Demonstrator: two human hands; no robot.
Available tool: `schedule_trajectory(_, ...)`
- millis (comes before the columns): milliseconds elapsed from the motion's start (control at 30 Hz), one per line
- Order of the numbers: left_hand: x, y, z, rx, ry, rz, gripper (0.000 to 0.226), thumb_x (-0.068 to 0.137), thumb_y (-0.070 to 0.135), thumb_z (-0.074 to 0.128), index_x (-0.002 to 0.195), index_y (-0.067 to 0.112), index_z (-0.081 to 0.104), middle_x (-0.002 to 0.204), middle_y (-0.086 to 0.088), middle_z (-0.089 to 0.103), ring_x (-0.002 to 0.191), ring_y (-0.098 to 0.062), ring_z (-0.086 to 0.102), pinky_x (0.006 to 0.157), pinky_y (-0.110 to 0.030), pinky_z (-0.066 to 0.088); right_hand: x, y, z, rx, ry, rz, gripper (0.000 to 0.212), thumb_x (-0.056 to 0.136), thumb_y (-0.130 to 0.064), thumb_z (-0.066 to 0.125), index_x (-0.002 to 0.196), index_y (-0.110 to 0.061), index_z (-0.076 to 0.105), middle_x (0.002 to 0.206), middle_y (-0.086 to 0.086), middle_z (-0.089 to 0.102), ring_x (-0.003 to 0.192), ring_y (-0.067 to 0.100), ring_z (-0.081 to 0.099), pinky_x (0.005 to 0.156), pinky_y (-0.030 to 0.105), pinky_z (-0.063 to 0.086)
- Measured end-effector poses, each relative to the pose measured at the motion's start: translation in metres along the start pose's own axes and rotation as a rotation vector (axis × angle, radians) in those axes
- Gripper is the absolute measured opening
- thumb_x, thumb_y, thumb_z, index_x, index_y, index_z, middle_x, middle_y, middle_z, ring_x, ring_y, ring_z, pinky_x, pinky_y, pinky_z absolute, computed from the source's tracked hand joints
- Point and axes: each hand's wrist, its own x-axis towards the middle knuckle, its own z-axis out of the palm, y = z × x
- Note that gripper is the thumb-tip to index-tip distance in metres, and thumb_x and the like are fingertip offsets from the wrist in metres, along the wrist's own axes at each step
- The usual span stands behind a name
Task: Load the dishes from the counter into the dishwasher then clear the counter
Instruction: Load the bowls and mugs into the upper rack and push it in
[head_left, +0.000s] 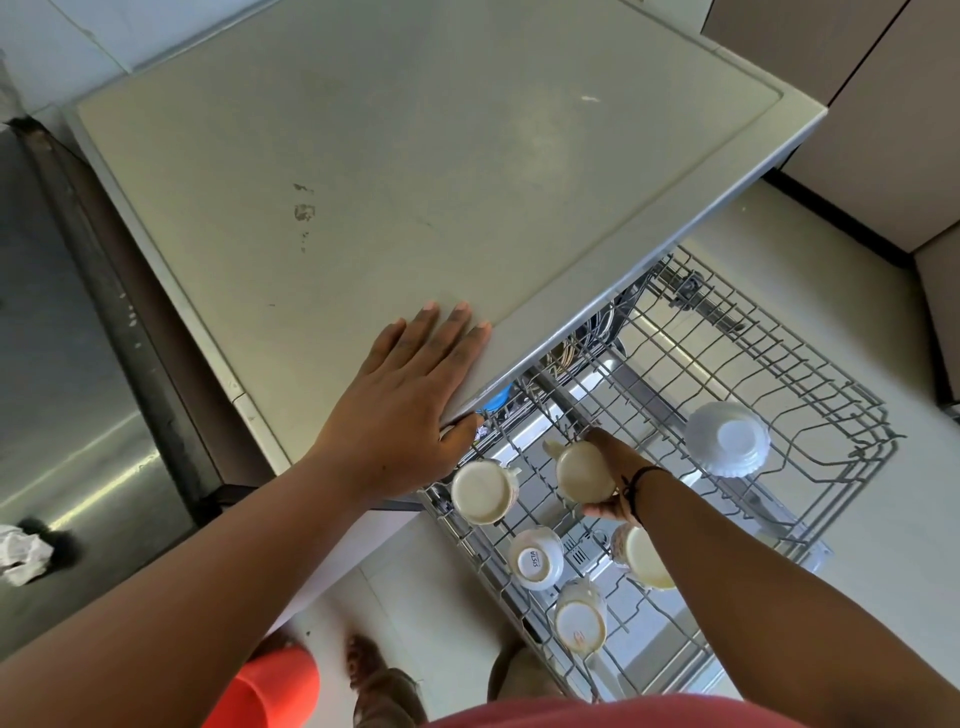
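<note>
The dishwasher's upper rack (810, 364) is pulled out below the counter (415, 156). My right hand (615, 473) grips an upturned cream cup (582, 470) over the rack's left part. Several other cups stand upside down near it: one (480, 491) at the rack's left edge, one (535, 558) with a printed base, one (579, 616) nearest me, and one (644, 561) partly hidden by my forearm. A white bowl (727, 439) sits upturned at the right. My left hand (410, 400) lies flat on the counter's front edge, fingers straight.
A steel sink surface (67, 389) lies to the left with a crumpled white paper (21, 553) on it. An orange bucket (270, 686) stands on the floor by my feet. The rack's far and right parts hold nothing. Cabinets (883, 104) rise at the right.
</note>
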Motion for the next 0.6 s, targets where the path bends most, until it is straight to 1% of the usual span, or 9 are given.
schedule_trajectory(67, 0.0, -0.001, 0.001, -0.001, -0.002, 0.001, 0.08, 0.085, 0.053, 0.04, 0.153, 0.025, 0.008, 0.16, 0.003, 0.006, 0.148, -0.018, 0.0, 0.12, -0.036, 0.003, 0.001, -0.002, -0.002, -0.065, 0.031, 0.019, 0.072, 0.076, -0.067, 0.06, 0.117, -0.008, 0.055, 0.096, 0.017, 0.068, 0.074, 0.03, 0.066, 0.069, 0.036, 0.058)
schedule_trajectory(100, 0.0, -0.001, 0.001, -0.002, -0.001, 0.001, 0.08, 0.085, 0.053, 0.04, 0.153, 0.025, 0.008, 0.16, 0.003, 0.005, 0.148, -0.018, -0.001, 0.12, -0.036, 0.003, 0.001, -0.003, -0.003, -0.128, 0.07, 0.012, 0.076, 0.075, -0.07, 0.059, 0.117, -0.007, 0.055, 0.097, 0.018, 0.067, 0.074, 0.03, 0.066, 0.072, 0.038, 0.059)
schedule_trajectory(167, -0.001, -0.001, 0.001, -0.005, 0.001, 0.001, 0.08, 0.085, 0.053, 0.04, 0.153, 0.026, 0.008, 0.16, 0.003, 0.005, 0.148, -0.017, -0.001, 0.12, -0.037, 0.004, 0.001, -0.004, -0.003, -0.261, 0.157, -0.02, 0.082, 0.074, -0.075, 0.055, 0.117, -0.005, 0.054, 0.096, 0.02, 0.066, 0.067, 0.03, 0.065, 0.068, 0.038, 0.06)
schedule_trajectory(233, 0.0, -0.001, 0.0, -0.013, 0.003, -0.001, 0.079, 0.085, 0.053, 0.039, 0.153, 0.026, 0.008, 0.16, 0.004, 0.005, 0.148, -0.017, -0.002, 0.12, -0.037, 0.004, -0.005, -0.007, -0.001, -0.358, 0.212, -0.067, 0.083, 0.076, -0.078, 0.05, 0.114, -0.005, 0.054, 0.085, 0.019, 0.062, 0.061, 0.028, 0.062, 0.065, 0.039, 0.06)
schedule_trajectory(333, 0.0, -0.001, 0.0, -0.014, 0.005, 0.0, 0.079, 0.085, 0.053, 0.038, 0.153, 0.026, 0.008, 0.16, 0.004, 0.006, 0.148, -0.017, -0.001, 0.12, -0.036, 0.003, -0.016, -0.01, -0.002, -0.517, 0.287, -0.146, 0.084, 0.077, -0.083, 0.038, 0.101, -0.005, 0.059, 0.07, 0.014, 0.057, 0.058, 0.027, 0.062, 0.059, 0.036, 0.059)
schedule_trajectory(400, 0.0, -0.001, 0.001, -0.01, 0.004, 0.003, 0.079, 0.085, 0.054, 0.036, 0.153, 0.026, 0.006, 0.161, 0.003, 0.006, 0.148, -0.017, -0.001, 0.12, -0.035, 0.002, -0.02, -0.009, -0.006, -0.597, 0.322, -0.184, 0.082, 0.08, -0.082, 0.032, 0.093, -0.005, 0.06, 0.067, 0.012, 0.059, 0.059, 0.026, 0.063, 0.057, 0.033, 0.058)
schedule_trajectory(500, 0.0, -0.001, 0.001, -0.007, 0.008, 0.003, 0.079, 0.085, 0.054, 0.034, 0.153, 0.026, 0.005, 0.161, 0.003, 0.005, 0.148, -0.017, -0.002, 0.119, -0.034, -0.001, -0.02, -0.005, -0.014, -0.656, 0.345, -0.253, 0.078, 0.083, -0.078, 0.03, 0.083, -0.006, 0.059, 0.064, 0.01, 0.056, 0.054, 0.023, 0.058, 0.054, 0.029, 0.055)
schedule_trajectory(533, -0.001, 0.0, 0.001, -0.005, 0.008, 0.002, 0.079, 0.085, 0.055, 0.034, 0.153, 0.026, 0.004, 0.161, 0.003, 0.005, 0.148, -0.017, -0.002, 0.119, -0.034, -0.001, -0.018, -0.004, -0.016, -0.688, 0.352, -0.282, 0.079, 0.083, -0.078, 0.029, 0.083, -0.005, 0.059, 0.063, 0.008, 0.054, 0.052, 0.021, 0.056, 0.052, 0.027, 0.053)
schedule_trajectory(600, -0.001, 0.001, 0.0, -0.004, 0.012, 0.003, 0.079, 0.084, 0.054, 0.033, 0.153, 0.026, 0.005, 0.161, 0.002, 0.005, 0.148, -0.018, -0.001, 0.119, -0.034, -0.001, -0.016, -0.003, -0.015, -0.766, 0.361, -0.365, 0.086, 0.08, -0.082, 0.028, 0.097, -0.003, 0.059, 0.069, 0.006, 0.055, 0.055, 0.02, 0.057, 0.053, 0.027, 0.051)
